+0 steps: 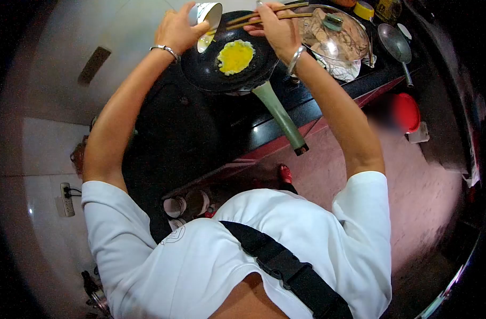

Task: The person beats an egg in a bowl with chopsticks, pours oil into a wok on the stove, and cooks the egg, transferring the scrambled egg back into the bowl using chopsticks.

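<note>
My left hand grips a white bowl, tipped on its side over the left part of a black wok. Some yellow egg shows at the bowl's lower rim. In the wok lies a round patch of yellow egg with a pale, bubbly edge. My right hand holds a pair of wooden chopsticks above the wok's right side, their tips pointing left towards the bowl. The wok's green handle extends down and to the right over the counter edge.
A glass lid covers food right of the wok. Beyond it are a metal ladle, a yellow-lidded jar and a bottle. A red basin stands lower right. A socket strip is on the left wall.
</note>
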`<state>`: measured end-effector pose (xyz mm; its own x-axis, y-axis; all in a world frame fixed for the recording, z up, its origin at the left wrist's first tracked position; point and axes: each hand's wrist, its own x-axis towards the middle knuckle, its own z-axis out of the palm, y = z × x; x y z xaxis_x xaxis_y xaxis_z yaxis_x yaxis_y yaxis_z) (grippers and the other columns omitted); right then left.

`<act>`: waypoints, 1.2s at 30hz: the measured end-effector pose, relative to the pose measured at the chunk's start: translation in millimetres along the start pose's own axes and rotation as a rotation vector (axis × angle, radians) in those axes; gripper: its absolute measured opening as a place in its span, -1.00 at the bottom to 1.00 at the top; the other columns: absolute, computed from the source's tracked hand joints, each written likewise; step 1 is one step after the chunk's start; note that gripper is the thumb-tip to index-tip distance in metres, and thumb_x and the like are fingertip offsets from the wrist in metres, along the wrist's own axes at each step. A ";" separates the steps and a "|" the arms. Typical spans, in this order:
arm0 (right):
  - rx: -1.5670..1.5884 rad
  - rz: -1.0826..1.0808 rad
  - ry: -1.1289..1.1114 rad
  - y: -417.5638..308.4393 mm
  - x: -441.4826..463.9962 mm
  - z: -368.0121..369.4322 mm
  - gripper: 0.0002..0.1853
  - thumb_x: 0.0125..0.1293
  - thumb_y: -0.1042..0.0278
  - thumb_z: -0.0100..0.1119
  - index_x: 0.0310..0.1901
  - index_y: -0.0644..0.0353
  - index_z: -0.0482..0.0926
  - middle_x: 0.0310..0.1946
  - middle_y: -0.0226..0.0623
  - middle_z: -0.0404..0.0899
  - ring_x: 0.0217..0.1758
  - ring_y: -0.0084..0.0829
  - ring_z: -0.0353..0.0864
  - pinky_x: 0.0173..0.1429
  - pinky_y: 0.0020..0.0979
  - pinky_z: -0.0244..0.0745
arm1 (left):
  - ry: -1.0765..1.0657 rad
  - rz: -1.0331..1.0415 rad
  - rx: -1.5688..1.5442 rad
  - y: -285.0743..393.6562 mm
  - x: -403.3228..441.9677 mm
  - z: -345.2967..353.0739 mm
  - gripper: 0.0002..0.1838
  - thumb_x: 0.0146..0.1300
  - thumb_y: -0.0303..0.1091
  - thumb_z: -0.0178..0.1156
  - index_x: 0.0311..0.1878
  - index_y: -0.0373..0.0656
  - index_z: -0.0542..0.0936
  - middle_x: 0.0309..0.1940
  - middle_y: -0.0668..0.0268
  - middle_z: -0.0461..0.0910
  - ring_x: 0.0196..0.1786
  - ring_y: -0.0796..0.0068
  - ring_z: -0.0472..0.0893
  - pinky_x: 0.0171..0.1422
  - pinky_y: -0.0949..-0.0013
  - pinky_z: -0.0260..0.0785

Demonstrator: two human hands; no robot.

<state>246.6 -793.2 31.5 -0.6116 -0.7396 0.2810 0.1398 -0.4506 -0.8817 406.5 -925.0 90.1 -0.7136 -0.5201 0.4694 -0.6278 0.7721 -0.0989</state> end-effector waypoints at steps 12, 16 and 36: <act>-0.011 -0.133 -0.150 14.4 0.3 11.6 -0.74 0.26 0.28 -0.04 -0.42 0.32 0.49 -0.59 -0.17 0.55 -0.56 -0.39 0.62 -0.51 -0.47 0.55 | -0.016 -0.017 -0.005 2.3 -1.3 -2.5 -0.43 -0.04 0.01 0.17 0.09 0.05 0.41 -0.25 -0.09 0.49 -0.14 0.01 0.50 -0.06 0.12 0.36; -0.241 -0.127 -0.036 6.4 7.9 -10.0 -0.75 0.27 0.32 -0.03 -0.43 0.36 0.48 -0.58 -0.25 0.54 -0.58 -0.49 0.54 -0.56 -0.54 0.45 | 0.002 -0.055 0.027 8.0 -3.4 -8.8 -0.43 -0.04 0.00 0.15 0.09 0.03 0.41 -0.26 -0.09 0.50 -0.14 0.02 0.50 -0.04 0.13 0.36; -0.153 -0.142 -0.063 9.3 -10.5 13.4 -0.75 0.23 0.25 -0.01 -0.40 0.28 0.53 -0.63 -0.27 0.56 -0.57 -0.50 0.61 -0.48 -0.52 0.51 | 0.029 -0.025 -0.009 -1.7 1.0 -1.0 -0.40 -0.05 -0.01 0.17 0.09 -0.05 0.42 -0.23 -0.04 0.53 -0.10 0.08 0.50 0.00 0.15 0.35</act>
<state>264.8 -796.4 25.5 -0.5660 -0.7063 0.4252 -0.0672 -0.4746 -0.8776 407.2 -926.5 91.6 -0.6885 -0.5281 0.4971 -0.6422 0.7624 -0.0795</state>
